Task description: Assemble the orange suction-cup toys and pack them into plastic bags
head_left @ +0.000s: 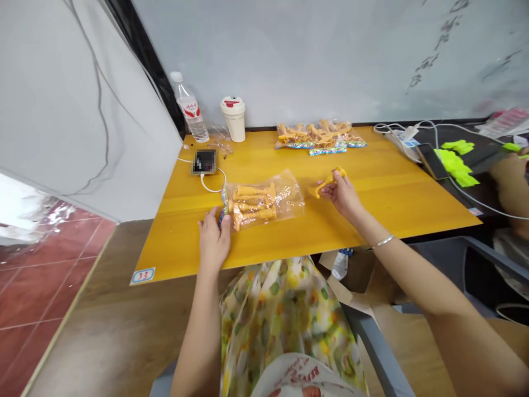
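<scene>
My left hand (214,240) grips the coloured header end of a clear plastic bag (289,193) that lies on the table. Inside the bag are several orange plastic pieces (253,207), long with wider ends. The bag's other end, pointing right, is loose and crinkled. To the right of it, my right hand (342,193) pinches one slim orange plastic piece (329,181) with a curved end, held just above the tabletop. Its exact kind I cannot make out.
Filled bags of orange pieces (320,135) lie at the table's back edge. A water bottle (190,110), a lidded cup (234,118) and a cabled device (204,162) stand back left. At right are a phone (432,161), yellow-green pieces (457,165) and another person's arm (510,182).
</scene>
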The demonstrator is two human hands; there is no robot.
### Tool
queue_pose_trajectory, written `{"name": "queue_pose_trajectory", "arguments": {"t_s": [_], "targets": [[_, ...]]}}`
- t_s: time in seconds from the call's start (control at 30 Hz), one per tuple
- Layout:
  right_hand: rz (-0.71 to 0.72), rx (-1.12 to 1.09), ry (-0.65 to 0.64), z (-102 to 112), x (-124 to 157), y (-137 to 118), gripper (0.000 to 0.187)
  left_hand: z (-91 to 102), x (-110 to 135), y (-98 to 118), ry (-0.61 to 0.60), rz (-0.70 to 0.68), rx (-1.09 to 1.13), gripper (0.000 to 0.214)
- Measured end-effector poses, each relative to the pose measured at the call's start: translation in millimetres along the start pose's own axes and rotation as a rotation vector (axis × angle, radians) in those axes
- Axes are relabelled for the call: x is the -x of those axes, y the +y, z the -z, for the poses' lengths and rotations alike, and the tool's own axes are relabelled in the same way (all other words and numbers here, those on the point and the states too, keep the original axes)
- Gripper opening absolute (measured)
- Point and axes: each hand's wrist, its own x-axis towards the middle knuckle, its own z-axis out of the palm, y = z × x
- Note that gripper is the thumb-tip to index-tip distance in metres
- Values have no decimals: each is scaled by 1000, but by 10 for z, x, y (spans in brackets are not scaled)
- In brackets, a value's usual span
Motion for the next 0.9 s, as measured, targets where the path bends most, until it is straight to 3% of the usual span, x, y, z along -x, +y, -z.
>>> {"name": "queue_pose_trajectory", "arguments": {"t_s": [0.23,0.47,0.7,0.8,0.9], "targets": [[-236,-407,-33,-657,309,-16,20,-22,-29,-37,25,-20,7,54],[-440,-496,-279,-899,520,-81,16,-51,-55,-95,27,-47,6,52],[-428,-483,-451,-1089,601,-17,16,-19,-54,-40,-20,-78,-32,53],[-383,-456,-495,-1156,638,34,8,-5,-53,-23,-33,-82,-27,54],[-320,-380,-543,-1142,646,98,16,2,-51,-23,-43,-78,-13,55]]}}
